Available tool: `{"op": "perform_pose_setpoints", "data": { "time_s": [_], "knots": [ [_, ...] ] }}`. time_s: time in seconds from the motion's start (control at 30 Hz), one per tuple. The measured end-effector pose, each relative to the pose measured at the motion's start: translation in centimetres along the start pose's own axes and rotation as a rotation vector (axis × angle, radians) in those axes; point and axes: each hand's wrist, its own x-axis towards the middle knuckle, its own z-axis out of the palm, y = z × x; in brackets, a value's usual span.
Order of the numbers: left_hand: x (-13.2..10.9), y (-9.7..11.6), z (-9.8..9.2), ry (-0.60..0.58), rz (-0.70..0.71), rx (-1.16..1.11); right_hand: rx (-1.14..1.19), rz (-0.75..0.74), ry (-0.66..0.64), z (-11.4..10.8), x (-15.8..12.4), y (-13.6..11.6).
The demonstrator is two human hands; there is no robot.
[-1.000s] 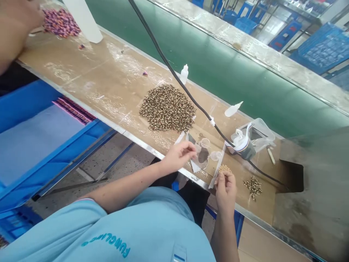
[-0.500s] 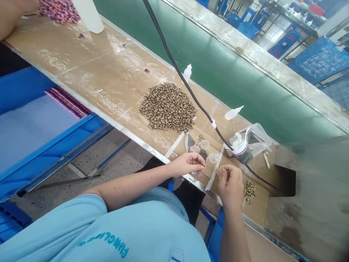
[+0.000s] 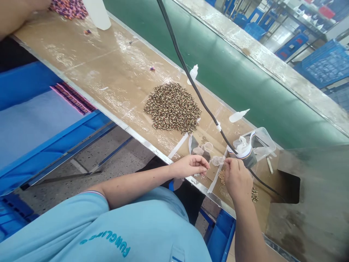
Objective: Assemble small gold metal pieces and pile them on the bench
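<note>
My left hand (image 3: pixel 191 166) rests at the near edge of the brown worktable (image 3: pixel 89 69), fingers curled in a pinch over tiny beads I cannot make out clearly. My right hand (image 3: pixel 237 178) is beside it, fingers closed, fingertips up near a small clear cup (image 3: pixel 217 160). A small heap of gold beads (image 3: pixel 222 176) lies just left of the right hand and another (image 3: pixel 255 194) to its right. A big pile of gold-brown beads (image 3: pixel 173 106) sits farther back on the table.
A black cable (image 3: pixel 191 78) crosses the table to a taped device (image 3: pixel 245 153) in a clear tray (image 3: pixel 261 140). Two white dropper bottles (image 3: pixel 237 115) lie near a green conveyor belt (image 3: pixel 218 62). Blue crate (image 3: pixel 32 123) at left; another person's arm (image 3: pixel 19 11) top left.
My left hand came back from the clear film pieces to the table edge and closed. My right hand moved up toward the clear cup. The camera shifted slightly.
</note>
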Motion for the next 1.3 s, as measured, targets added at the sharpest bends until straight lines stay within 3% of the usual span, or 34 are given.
{"op": "perform_pose_setpoints", "data": {
  "time_s": [0.27,0.5,0.73,0.97,1.3],
  "knots": [
    [0.0,0.0,0.1,0.012,-0.008,-0.014,-0.022,-0.084,-0.011,0.1,0.2,0.2],
    [0.0,-0.1,0.1,0.022,0.002,-0.022,0.065,-0.030,-0.085,0.2,0.1,0.3],
    [-0.1,0.3,0.2,0.023,0.001,-0.027,0.087,-0.020,-0.060,0.2,0.0,0.4],
    [-0.1,0.3,0.1,0.044,-0.040,-0.084,0.360,0.255,-0.014,-0.7,-0.7,0.0],
    [-0.3,0.3,0.2,0.060,-0.050,-0.101,0.675,0.410,-0.019,-1.1,-2.7,-3.2]
  ]
}}
